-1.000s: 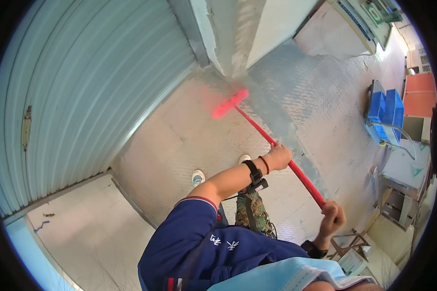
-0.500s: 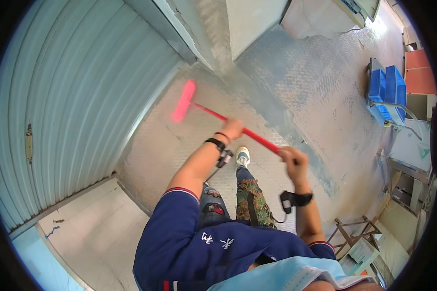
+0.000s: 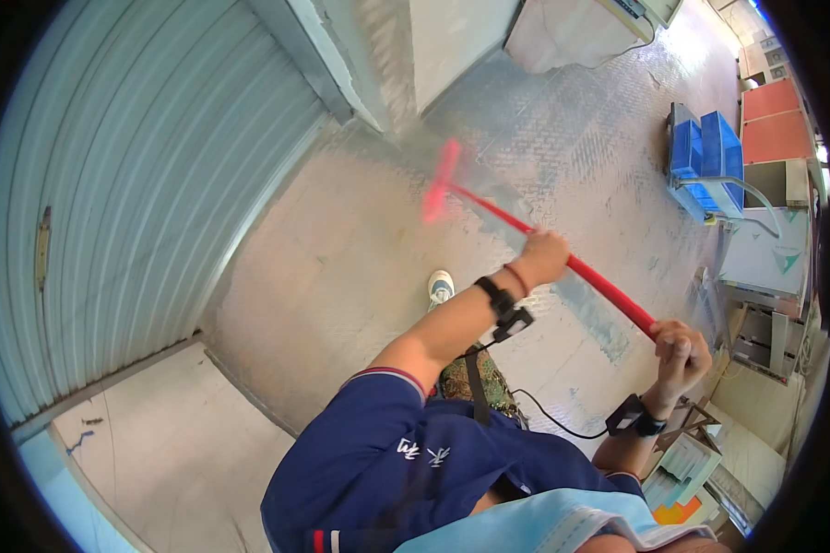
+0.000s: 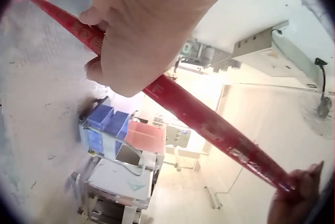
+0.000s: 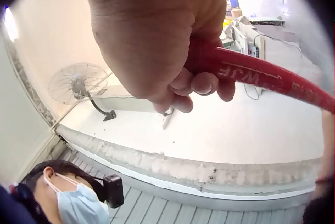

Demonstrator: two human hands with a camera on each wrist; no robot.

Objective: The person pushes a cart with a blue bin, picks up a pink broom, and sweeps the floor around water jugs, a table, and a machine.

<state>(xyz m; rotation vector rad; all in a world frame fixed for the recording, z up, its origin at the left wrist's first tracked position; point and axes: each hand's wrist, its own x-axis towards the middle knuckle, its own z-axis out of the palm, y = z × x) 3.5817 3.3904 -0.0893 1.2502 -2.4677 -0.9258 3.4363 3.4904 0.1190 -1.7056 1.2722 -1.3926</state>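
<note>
A broom with a pink, motion-blurred head and a long red handle slants across the head view. Its head is low over the floor near the wall corner. My left hand grips the handle partway down, its fingers wrapped round it in the left wrist view. Nearer the top end, my right hand holds the same handle. In the right wrist view the fingers of that hand curl round the red handle, which has white lettering.
A corrugated shutter runs along the left, meeting a wall pillar. Blue bins stand on a trolley at the right, beside orange panels. One shoe shows on the worn floor.
The broom head swung left across the floor, then back right. Both hands moved left with the handle, then right again, keeping hold. The head view shifted slightly.
</note>
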